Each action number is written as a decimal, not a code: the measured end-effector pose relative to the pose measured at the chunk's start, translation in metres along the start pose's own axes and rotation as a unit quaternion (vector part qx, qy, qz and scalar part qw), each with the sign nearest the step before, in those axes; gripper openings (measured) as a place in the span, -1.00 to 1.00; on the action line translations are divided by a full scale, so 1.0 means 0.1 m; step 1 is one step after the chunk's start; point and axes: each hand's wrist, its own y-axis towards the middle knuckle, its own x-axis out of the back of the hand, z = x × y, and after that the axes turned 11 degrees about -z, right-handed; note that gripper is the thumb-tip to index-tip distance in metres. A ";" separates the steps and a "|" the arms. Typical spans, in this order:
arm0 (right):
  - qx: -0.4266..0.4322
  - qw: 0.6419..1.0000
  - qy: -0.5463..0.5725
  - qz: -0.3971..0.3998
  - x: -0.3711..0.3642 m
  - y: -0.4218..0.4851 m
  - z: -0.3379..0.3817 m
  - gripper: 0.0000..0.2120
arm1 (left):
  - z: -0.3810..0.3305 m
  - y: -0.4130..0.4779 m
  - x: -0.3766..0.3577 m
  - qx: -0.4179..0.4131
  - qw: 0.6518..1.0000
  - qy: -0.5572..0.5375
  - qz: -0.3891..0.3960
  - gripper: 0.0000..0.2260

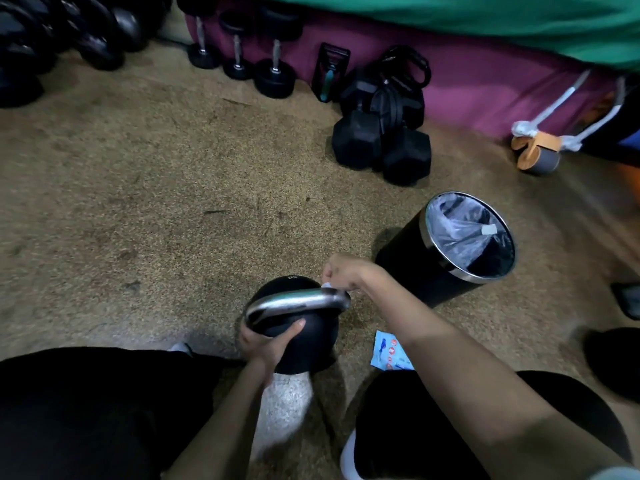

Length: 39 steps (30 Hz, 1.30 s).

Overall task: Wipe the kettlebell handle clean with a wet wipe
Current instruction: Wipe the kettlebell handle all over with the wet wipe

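Observation:
A black kettlebell (306, 344) stands on the speckled floor between my knees, its shiny metal handle (294, 303) arching across the top. My left hand (266, 341) grips the bell's body at the handle's left end, thumb laid across the black surface. My right hand (343, 271) is closed over a white wet wipe (328, 285) pressed against the handle's right end; only a small corner of the wipe shows. A blue and white wipe packet (389, 351) lies on the floor to the right of the kettlebell, partly under my right forearm.
A black bin (408, 268) with a plastic liner stands close on the right. Hex dumbbells (381, 147), round dumbbells (273, 64) and more kettlebells (97, 36) line the far wall. An orange ab roller (536, 150) sits at far right. My knees frame the kettlebell.

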 end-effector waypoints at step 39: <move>0.024 0.973 0.061 -0.220 -0.29 -0.46 -0.06 -0.66 | 0.25 0.26 -0.13 0.033 0.999 -0.009 -0.014 0.59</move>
